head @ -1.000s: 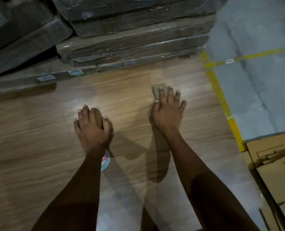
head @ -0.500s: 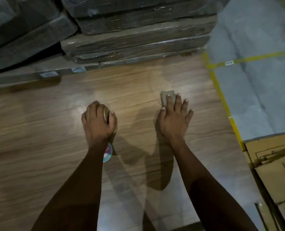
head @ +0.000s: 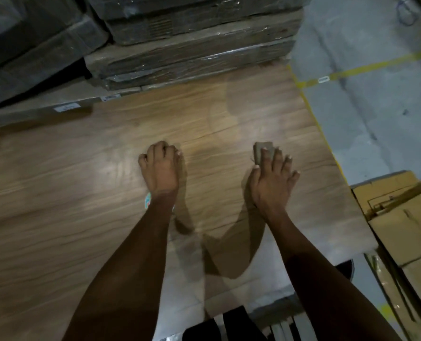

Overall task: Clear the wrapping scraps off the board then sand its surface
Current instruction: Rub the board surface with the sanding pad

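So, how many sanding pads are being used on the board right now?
2. One grey pad lies under the right hand fingers. The left hand curls over a second, almost fully hidden.

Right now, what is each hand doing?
Left hand: fingers curled, whether around something cannot be told.
Right hand: fingers straight, pressing a sanding block on the board.

Stack of plastic-wrapped flat packs along the far side, white labels on the lowest ones; grey concrete floor to the right, crossed by yellow floor tape with a small white tag; flattened cardboard boxes at the right; blue cable loop in the far right corner
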The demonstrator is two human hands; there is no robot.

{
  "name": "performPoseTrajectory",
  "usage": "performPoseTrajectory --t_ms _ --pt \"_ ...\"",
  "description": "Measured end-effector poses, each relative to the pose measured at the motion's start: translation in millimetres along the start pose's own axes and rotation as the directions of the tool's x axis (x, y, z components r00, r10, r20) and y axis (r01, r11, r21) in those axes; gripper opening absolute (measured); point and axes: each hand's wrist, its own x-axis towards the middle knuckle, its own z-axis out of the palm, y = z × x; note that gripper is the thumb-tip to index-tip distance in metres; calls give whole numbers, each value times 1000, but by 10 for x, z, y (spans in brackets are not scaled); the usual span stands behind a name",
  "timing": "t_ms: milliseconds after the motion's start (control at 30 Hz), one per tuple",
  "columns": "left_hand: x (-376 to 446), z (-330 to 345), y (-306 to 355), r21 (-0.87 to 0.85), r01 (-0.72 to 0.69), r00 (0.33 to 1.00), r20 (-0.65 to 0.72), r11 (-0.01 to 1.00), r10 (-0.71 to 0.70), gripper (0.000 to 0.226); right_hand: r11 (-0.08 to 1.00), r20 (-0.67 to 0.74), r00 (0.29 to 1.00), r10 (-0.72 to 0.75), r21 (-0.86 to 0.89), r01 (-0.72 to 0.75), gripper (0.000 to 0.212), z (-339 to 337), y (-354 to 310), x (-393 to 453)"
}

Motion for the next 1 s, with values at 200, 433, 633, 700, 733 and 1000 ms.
performPoseTrajectory --t_ms 200,433,633,700,733,1000 --pt "-746 -24 567 -48 -55 987 148 997 62 47 934 149 928 -342 -56 353 62 0 79 -388" --pt "-1745 -156 662 -13 -86 967 238 996 87 67 999 47 999 11 -47 -9 64 -52 283 -366" --pt "-1710 -227 725 -7 -53 962 268 999 52 69 975 99 974 -205 -72 212 63 -23 308 -778" --pt "-1716 -216 720 -12 -58 966 253 998 60 68 995 53 995 -80 -58 83 63 -48 428 -758" --pt "-1707 -216 727 -7 -57 967 250 998 56 68 999 31 1000 -2 -32 3 63 -61 470 -740" --pt "-1711 -200 728 -17 -41 980 194 999 44 69 977 98 974 -204 -38 208 62 12 447 -1085"
